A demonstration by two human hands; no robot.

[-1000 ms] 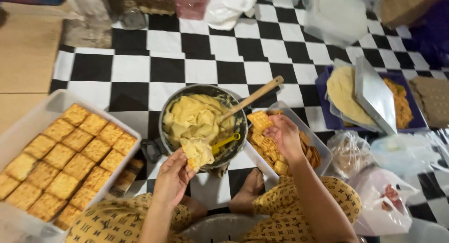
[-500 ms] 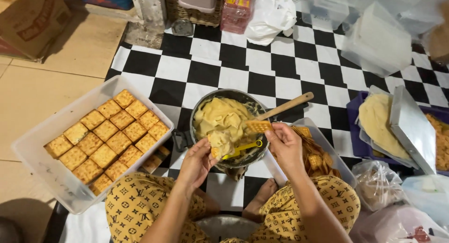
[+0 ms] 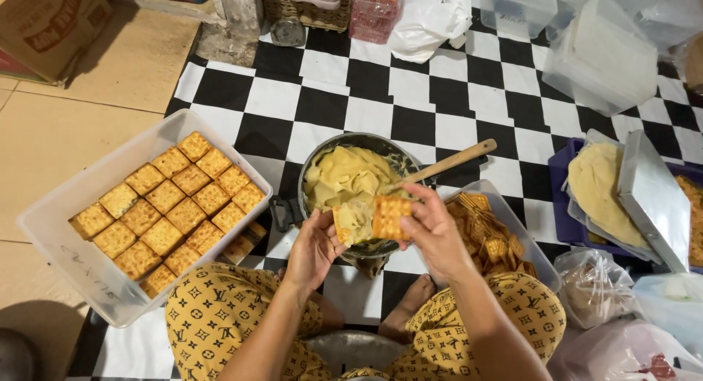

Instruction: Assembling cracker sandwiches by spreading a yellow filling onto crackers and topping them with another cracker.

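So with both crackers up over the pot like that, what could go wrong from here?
1. The left hand holds a filling-topped cracker while the right hand brings a plain cracker against it; hard pressing may squeeze filling out or crack them.
2. The wooden spoon leans over the pot rim close to the right hand; a bump might tip it out.
3. The stacked tray sits tight against the left knee.

Warm, even indoor light; soft shadows under clear plastic tub (image 3: 55,238); sharp centre, slight wide-angle bending at edges.
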